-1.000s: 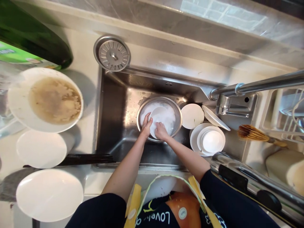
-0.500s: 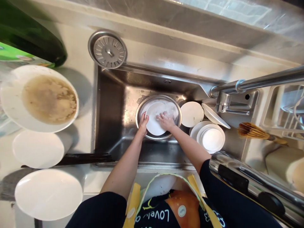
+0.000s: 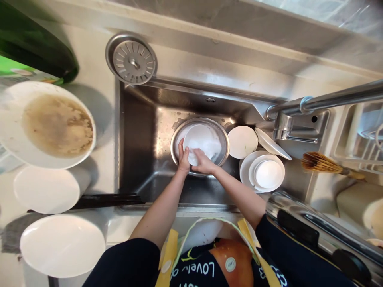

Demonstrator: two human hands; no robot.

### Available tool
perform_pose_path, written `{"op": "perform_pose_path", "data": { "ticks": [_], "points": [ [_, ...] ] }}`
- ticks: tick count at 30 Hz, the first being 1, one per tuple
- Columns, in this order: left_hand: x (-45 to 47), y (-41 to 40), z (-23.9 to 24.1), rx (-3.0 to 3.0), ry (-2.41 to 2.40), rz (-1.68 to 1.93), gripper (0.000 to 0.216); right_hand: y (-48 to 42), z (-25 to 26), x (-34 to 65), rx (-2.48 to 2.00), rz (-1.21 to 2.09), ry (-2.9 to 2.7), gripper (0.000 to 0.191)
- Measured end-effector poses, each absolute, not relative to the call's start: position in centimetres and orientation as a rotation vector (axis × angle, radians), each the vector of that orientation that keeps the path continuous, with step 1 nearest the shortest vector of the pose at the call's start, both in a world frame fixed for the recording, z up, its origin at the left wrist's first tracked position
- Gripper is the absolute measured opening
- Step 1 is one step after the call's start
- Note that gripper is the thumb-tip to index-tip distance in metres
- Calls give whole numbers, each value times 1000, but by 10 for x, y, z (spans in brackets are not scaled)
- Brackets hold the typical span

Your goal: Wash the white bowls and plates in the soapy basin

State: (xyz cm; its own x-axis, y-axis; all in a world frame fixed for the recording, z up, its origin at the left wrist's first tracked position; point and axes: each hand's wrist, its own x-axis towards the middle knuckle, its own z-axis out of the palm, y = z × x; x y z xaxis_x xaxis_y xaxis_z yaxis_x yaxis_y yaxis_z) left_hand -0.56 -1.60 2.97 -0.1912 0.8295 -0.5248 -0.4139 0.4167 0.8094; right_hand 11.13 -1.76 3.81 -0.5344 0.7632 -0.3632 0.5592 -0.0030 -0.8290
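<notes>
Gleaming white plate point(image 3: 199, 139) (soap-streaked) over steel basin point(image 3: 221, 126)

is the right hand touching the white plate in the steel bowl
Touching: the head view shows the right hand lying over the edge of the white plate.

One head-worn camera serves as the sole view. It faces forward and steeply down from close above the person's chest, looking into the sink point(image 3: 137, 159) at near range. The left hand point(image 3: 184, 159), right hand point(image 3: 203, 161) and bowl point(image 3: 224, 145) sit at frame center. The apron point(image 3: 230, 263) occupies the bottom edge, its lettering inverted. The faucet point(image 3: 329, 97) enters at right. Wide-angle curvature bends the frame edges.
</notes>
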Motion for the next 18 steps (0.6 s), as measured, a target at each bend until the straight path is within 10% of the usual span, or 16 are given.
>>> {"op": "perform_pose_path", "data": {
  "ticks": [8,18],
  "points": [
    [-33,2,28,315,1220,999,56,0,13,140,-992,1145,-2779,23],
    [-35,3,30,608,1319,1004,51,43,5,153,-1152,1022,-2818,35]
  ]
}}
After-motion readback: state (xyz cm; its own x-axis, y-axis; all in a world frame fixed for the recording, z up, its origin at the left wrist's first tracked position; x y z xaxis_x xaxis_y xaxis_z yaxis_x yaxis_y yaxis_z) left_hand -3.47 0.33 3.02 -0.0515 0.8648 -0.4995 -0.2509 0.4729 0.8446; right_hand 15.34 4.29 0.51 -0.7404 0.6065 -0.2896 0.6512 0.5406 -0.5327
